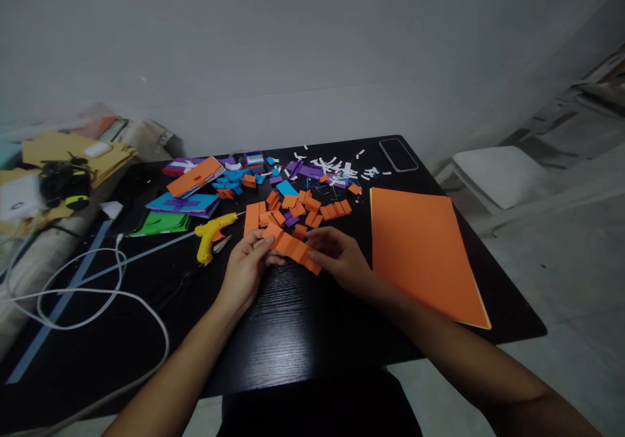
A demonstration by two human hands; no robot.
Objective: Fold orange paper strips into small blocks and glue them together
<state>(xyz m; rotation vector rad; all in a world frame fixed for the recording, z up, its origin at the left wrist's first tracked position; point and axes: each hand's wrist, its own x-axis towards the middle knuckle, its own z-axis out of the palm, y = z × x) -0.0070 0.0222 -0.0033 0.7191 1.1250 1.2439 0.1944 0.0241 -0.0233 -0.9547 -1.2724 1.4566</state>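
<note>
A folded orange paper strip (pixel 293 248) with several creases hangs above the near part of the black table, slanting down to the right. My left hand (pixel 250 258) pinches its upper left end between thumb and fingers. At the lower right end, my right hand (pixel 342 254) grips it with the thumb in front, the fingers partly hidden behind. Just beyond the hands lie small folded orange paper pieces (pixel 312 206), with a purple piece (pixel 291 219) among them. Left of my left hand rests a yellow glue gun (pixel 213 234), its nozzle pointing right.
Large orange sheets (pixel 420 254) lie at the right, a phone (pixel 399 154) behind them. White paper scraps (pixel 336 169) litter the back. Stacked coloured paper (pixel 183 202) sits back left. A white cable (pixel 122 287) loops across the left side. A white stool (pixel 498 173) stands beyond the right edge.
</note>
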